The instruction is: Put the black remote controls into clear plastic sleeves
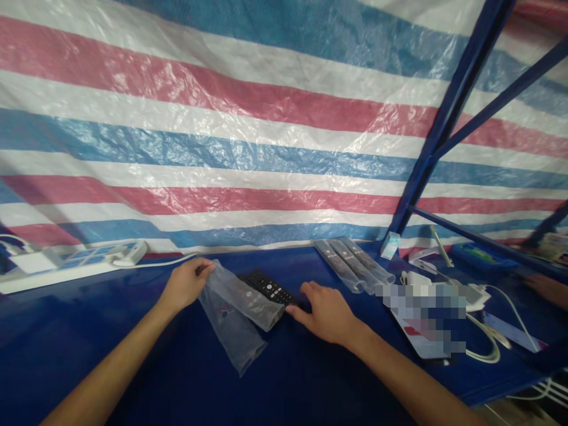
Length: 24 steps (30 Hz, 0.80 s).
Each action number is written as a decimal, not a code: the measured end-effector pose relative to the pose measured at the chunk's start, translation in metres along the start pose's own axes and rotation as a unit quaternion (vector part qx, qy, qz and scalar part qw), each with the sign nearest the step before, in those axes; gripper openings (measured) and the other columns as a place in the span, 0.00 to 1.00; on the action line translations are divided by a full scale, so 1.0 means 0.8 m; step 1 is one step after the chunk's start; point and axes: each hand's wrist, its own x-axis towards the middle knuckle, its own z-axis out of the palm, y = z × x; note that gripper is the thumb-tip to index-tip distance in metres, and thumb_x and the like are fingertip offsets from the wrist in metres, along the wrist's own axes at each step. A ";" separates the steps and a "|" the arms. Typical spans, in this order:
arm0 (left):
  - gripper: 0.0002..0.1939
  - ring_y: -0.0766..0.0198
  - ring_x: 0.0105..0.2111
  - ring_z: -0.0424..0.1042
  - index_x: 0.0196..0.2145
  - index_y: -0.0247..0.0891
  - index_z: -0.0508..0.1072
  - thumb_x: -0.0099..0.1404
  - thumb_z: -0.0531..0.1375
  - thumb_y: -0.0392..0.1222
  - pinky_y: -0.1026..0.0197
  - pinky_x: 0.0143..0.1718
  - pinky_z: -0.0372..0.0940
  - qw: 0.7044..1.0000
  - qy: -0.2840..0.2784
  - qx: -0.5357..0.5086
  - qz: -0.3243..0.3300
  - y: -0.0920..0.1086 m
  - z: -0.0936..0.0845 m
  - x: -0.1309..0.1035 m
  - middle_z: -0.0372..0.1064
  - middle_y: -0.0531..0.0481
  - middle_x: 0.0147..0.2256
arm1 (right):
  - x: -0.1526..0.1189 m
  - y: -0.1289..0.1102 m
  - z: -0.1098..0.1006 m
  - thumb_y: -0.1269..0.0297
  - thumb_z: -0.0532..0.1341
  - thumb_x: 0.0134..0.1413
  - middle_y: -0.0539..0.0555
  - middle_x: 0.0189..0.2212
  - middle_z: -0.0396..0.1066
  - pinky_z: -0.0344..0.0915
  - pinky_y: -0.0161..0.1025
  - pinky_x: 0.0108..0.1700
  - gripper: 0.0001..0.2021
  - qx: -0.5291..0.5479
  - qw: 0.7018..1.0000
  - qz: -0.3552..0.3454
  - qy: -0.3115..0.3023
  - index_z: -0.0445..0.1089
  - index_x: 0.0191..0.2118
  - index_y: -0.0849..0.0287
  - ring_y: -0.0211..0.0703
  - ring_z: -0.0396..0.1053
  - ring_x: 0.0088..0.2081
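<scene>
My left hand (190,285) pinches the upper end of the frosted plastic bags, which fan out down to the right. One bag (231,331) lies lower and looks flat; another (252,302) lies above it, partly over the dark remotes. A black remote control (270,289) with small pale buttons lies on the blue table beside the upper bag. My right hand (326,310) is at the lower right end of the remote, thumb and forefinger apart, with the thumb tip near its corner. Whether it touches the remote is not clear.
Several bagged remotes (348,263) lie at the back right. Beyond them are a small box (390,245), a white charger (419,283) and cables. A power strip (89,257) runs along the back left. Another person's hand (548,289) shows at the far right, near a blue metal frame (428,160).
</scene>
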 end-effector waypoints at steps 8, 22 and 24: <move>0.22 0.44 0.44 0.68 0.39 0.37 0.70 0.63 0.44 0.54 0.46 0.50 0.61 0.986 0.118 0.098 0.064 0.004 0.002 -0.008 0.72 0.36 0.41 | 0.010 0.075 -0.017 0.65 0.55 0.61 0.68 0.42 0.72 0.67 0.42 0.38 0.12 -0.130 0.963 0.237 -0.017 0.71 0.44 0.66 0.56 0.73 0.43; 0.16 0.52 0.44 0.69 0.42 0.38 0.72 0.67 0.48 0.44 0.52 0.49 0.61 0.971 -0.046 0.055 0.228 0.169 0.030 -0.001 0.73 0.43 0.41 | -0.042 0.050 -0.003 0.77 0.51 0.57 0.55 0.39 0.71 0.62 0.34 0.40 0.11 0.004 0.999 0.008 -0.042 0.69 0.37 0.59 0.41 0.70 0.39; 0.15 0.52 0.46 0.69 0.44 0.36 0.72 0.67 0.49 0.42 0.52 0.49 0.61 0.964 -0.124 0.080 0.223 0.193 0.052 0.015 0.73 0.41 0.43 | -0.053 0.051 -0.003 0.77 0.50 0.58 0.54 0.37 0.70 0.61 0.34 0.38 0.11 0.044 0.998 -0.021 -0.035 0.67 0.35 0.58 0.40 0.69 0.38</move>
